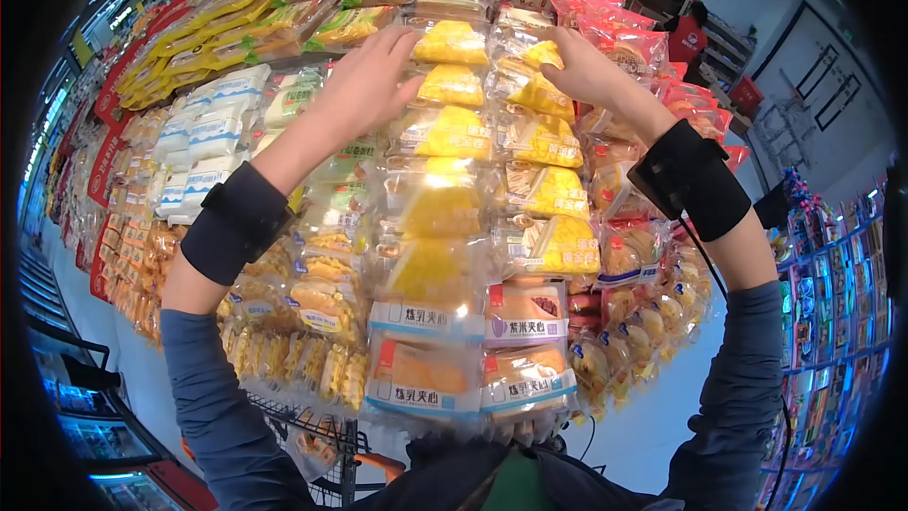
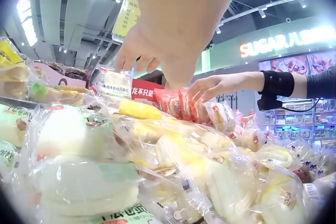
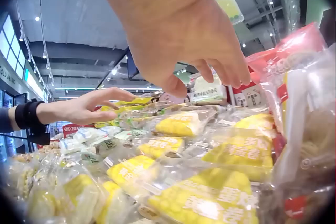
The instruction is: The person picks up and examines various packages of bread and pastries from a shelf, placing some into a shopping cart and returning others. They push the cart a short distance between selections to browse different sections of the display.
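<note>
Two columns of clear bread packs with yellow labels (image 1: 452,132) run up the middle of a sloping display. My left hand (image 1: 371,79) reaches over the upper part of the left column, with thumb and fingers apart and nothing held. Over the right column, beside a yellow-labelled pack (image 1: 542,95), is my right hand (image 1: 598,78). Its fingers (image 3: 226,74) bend loosely downward above the packs in the right wrist view, holding nothing. From the left wrist, my left hand (image 2: 168,45) hangs above the packs, fingers pointing away.
White-and-blue packs (image 1: 203,142) and yellow bags (image 1: 208,38) fill the left side. Red bags (image 1: 629,43) line the right. Nearest my body lie blue-banded sandwich bread packs (image 1: 416,378), above a black wire cart (image 1: 331,459). A person in red (image 1: 688,38) stands at the back right.
</note>
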Action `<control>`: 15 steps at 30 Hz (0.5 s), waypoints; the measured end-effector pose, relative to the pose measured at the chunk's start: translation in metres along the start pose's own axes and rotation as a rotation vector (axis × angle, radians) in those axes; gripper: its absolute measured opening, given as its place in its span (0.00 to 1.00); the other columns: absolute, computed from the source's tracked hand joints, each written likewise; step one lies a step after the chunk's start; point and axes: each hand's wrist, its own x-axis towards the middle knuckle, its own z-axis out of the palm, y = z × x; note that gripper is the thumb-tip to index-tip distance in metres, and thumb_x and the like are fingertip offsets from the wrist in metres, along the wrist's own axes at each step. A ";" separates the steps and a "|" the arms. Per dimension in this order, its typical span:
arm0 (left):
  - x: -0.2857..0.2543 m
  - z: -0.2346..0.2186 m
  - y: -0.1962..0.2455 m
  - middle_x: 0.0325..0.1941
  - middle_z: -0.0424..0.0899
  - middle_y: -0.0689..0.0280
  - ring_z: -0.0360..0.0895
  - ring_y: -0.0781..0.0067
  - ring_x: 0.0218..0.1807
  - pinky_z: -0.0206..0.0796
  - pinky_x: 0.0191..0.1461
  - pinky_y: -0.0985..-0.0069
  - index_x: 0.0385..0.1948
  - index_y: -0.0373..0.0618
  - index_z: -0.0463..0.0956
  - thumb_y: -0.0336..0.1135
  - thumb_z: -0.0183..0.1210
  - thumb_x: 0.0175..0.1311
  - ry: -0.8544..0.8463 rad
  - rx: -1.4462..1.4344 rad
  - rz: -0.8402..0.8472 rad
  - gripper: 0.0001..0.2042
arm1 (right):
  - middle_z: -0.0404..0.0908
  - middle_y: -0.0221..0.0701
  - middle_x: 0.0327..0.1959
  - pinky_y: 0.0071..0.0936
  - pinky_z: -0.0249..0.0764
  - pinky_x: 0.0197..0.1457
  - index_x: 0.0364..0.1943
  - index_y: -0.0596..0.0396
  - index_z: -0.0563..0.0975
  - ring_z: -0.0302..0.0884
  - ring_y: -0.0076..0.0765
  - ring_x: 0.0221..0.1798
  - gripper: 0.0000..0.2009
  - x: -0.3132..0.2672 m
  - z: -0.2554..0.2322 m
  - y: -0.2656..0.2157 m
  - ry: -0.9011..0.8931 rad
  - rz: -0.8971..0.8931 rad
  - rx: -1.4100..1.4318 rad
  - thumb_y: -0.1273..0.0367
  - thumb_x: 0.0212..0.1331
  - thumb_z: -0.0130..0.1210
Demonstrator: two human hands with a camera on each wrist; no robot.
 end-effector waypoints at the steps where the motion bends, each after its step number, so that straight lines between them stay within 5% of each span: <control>1: -0.005 0.002 0.003 0.61 0.65 0.54 0.65 0.53 0.61 0.63 0.60 0.63 0.58 0.39 0.60 0.41 0.54 0.62 0.012 0.000 0.013 0.26 | 0.67 0.53 0.55 0.42 0.65 0.61 0.56 0.63 0.64 0.66 0.57 0.59 0.27 -0.002 0.001 0.003 -0.016 0.022 -0.002 0.62 0.54 0.53; 15: -0.041 -0.010 0.042 0.60 0.66 0.55 0.65 0.53 0.60 0.61 0.60 0.64 0.57 0.38 0.61 0.35 0.57 0.58 -0.126 -0.115 0.055 0.25 | 0.62 0.54 0.62 0.42 0.60 0.65 0.63 0.64 0.56 0.62 0.58 0.63 0.37 0.088 0.055 0.025 -0.194 0.182 -0.083 0.57 0.52 0.55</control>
